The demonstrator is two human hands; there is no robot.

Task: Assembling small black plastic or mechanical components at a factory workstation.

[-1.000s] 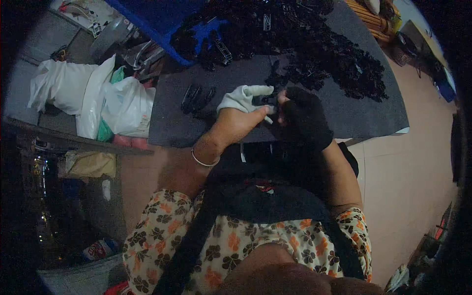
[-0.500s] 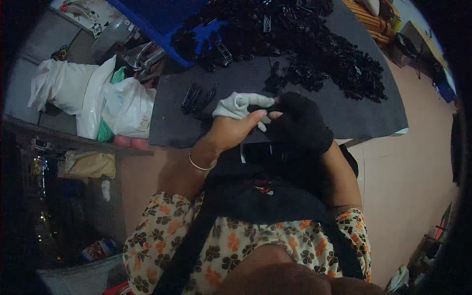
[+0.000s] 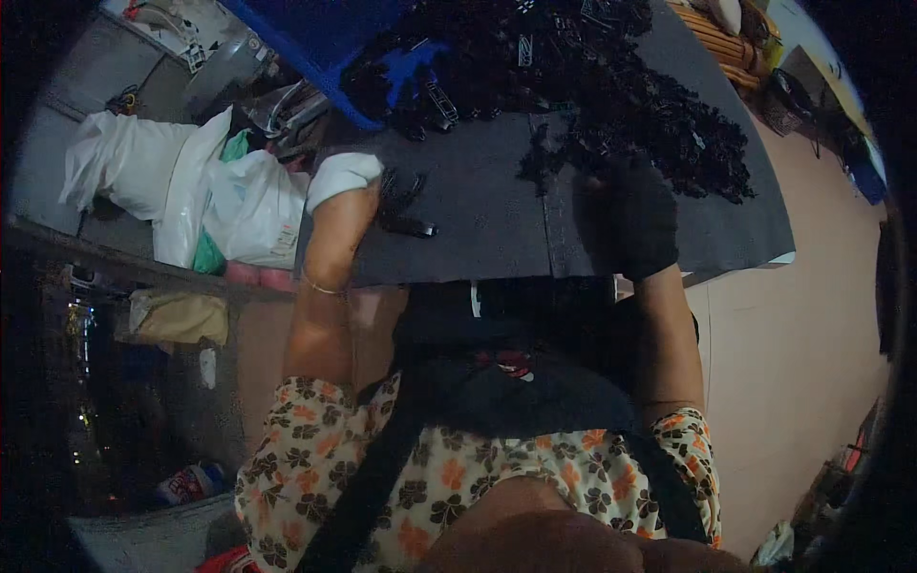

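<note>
My left hand (image 3: 346,196) is over the left part of the grey-covered table (image 3: 468,229), a white glove or cloth covering its fingers and hiding their pose. A few small dark clip-like pieces (image 3: 411,227) lie just to its right. In a black glove, my right hand (image 3: 635,224) is by the near edge of a large heap of black clip-like pieces (image 3: 669,134). Blur and darkness hide its fingers, so whether it touches or holds a piece cannot be made out.
A blue tray or sheet (image 3: 306,48) lies at the table's far left, with black pieces spilling over it. White plastic bags (image 3: 248,210) stand left of the table. Orange-brown sticks (image 3: 726,48) are at the far right. Pale floor (image 3: 764,363) shows right of the table.
My hands were together at the middle near the table's front edge, the left thumb bare outside the white covering. Now they are apart: left hand to the left, right hand to the right.
</note>
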